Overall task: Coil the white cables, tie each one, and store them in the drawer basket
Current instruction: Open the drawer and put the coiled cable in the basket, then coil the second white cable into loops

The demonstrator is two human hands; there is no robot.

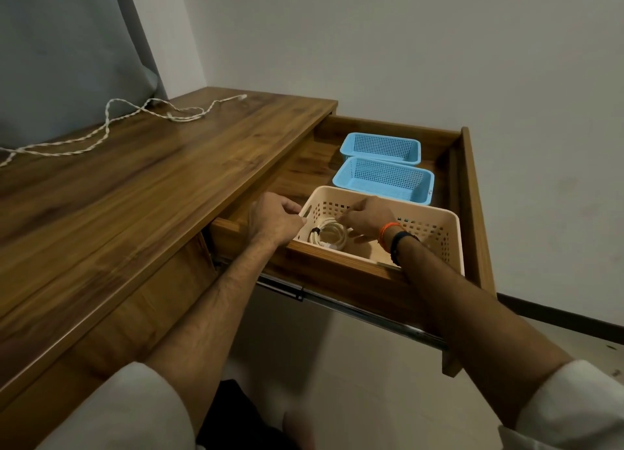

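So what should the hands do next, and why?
Probably withdraw both hands from the beige basket and reach for the loose cable on the desk: one tied coil already lies inside, the other is still uncoiled.

White sleeves (pixel 141 412); orange and black wristbands (pixel 393 238).

Home rm: wood desk (pixel 141 193), drawer (pixel 467 193).

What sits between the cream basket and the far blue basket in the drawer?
Head view: a second blue basket lies between the cream basket and the far blue basket.
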